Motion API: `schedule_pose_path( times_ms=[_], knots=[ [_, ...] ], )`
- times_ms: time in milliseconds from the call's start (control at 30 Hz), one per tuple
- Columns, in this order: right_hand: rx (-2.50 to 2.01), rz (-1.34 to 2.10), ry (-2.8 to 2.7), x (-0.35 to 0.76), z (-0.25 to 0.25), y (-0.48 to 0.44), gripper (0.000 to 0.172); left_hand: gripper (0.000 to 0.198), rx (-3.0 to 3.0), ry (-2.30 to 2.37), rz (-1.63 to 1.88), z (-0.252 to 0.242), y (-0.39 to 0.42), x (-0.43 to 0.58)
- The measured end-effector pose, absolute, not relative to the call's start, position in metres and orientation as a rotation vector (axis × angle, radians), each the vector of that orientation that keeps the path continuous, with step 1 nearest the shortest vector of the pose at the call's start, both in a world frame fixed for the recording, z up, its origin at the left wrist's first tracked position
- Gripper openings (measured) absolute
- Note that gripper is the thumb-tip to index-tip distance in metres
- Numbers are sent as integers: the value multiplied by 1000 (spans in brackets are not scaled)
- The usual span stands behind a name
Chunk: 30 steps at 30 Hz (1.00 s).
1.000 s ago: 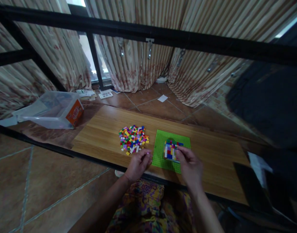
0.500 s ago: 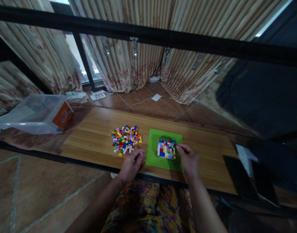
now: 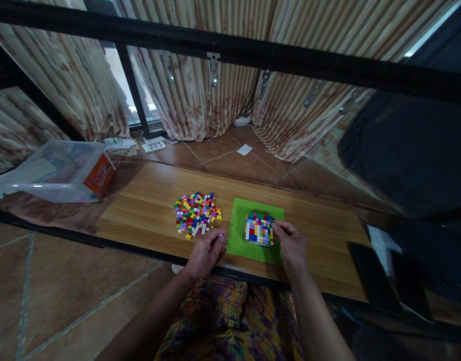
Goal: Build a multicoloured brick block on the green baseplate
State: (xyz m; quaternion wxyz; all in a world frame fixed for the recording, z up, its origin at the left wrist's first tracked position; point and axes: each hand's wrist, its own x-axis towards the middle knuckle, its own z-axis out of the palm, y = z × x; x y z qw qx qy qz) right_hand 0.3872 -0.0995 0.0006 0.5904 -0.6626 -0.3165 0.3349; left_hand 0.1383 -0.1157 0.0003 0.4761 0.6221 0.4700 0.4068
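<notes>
A block structure of small multicoloured toy bricks (image 3: 259, 231) stands on a green studded baseplate (image 3: 236, 245). My right hand (image 3: 292, 245) is at the structure's upper right edge, thumb and forefinger pinched; whether a brick is between them is hidden. My left hand (image 3: 205, 251) hovers by the baseplate's left edge with its fingers closed in a pinch. A tiny pinkish spot shows at those fingertips, too small to tell as brick or nail. Just beyond the left hand lies a pile of loose toy bricks (image 3: 198, 213).
The wooden board (image 3: 140, 200) lies on a low table. A clear plastic box (image 3: 60, 173) with an orange label sits at the far left. Papers (image 3: 121, 145) lie behind it. A dark flat object (image 3: 371, 273) is at the right. A black bar (image 3: 238, 44) crosses in front of curtains.
My right hand has moved slightly left and up, its fingertips now against the structure's upper right edge. The left hand keeps its pinch beside the baseplate. The view has shifted slightly.
</notes>
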Motion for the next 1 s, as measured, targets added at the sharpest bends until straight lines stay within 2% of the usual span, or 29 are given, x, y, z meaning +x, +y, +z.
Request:
schedule_pose_path(
  times_ms=[300, 1000],
  knots=[
    [-1438, 908, -619, 387, 2, -100, 36, 24, 1518, 1147, 962, 0, -116, 138],
    [-1574, 785, -737, 384, 4, -91, 41, 24, 1596, 1155, 979, 2, -116, 137]
  ],
)
